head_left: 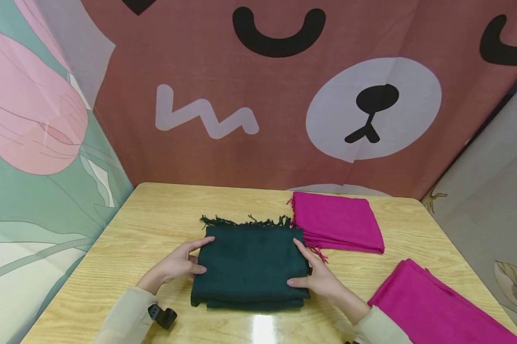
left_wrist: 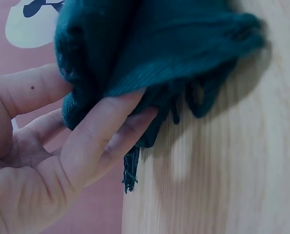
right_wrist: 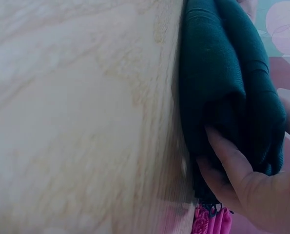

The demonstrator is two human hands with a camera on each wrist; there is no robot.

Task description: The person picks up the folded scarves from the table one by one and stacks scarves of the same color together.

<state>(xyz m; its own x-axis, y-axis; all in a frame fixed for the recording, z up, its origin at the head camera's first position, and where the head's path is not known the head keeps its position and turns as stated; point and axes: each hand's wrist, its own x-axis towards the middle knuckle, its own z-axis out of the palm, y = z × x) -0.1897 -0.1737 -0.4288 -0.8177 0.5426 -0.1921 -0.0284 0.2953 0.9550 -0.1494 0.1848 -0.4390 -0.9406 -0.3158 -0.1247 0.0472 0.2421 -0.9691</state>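
Two hands at the near middle of the wooden table [head_left: 125, 229] bracket a folded dark green scarf [head_left: 250, 265], which lies flat with its fringe [head_left: 245, 221] along the far edge. Left hand [head_left: 178, 264]: thumb laid on top of the scarf's left edge, fingers [left_wrist: 103, 134] pressed together and tucked in under the layers, as the left wrist view shows. Right hand [head_left: 320, 277]: fingers [right_wrist: 230, 161] held together and pressed into the folds of the right edge, thumb on the front corner. Scarf, by judgement: soft, light, limp, several layers thick, likely to sag or slide open if lifted by one side; the two short side edges, with fingers beneath and thumbs above, look the soundest hold. Near right corner: a pink cloth [head_left: 434, 310] lying slantwise and running out of view, well apart from the green scarf. Beyond, to the right: a folded pink scarf [head_left: 337, 222], its fringed edge just beside the green scarf's far right corner and possibly touching it. Open room: bare tabletop to the left and toward the far edge; tight on the right. Table edges meet a printed backdrop [head_left: 284, 95] at the rear and a side curtain [head_left: 35, 167] at left.
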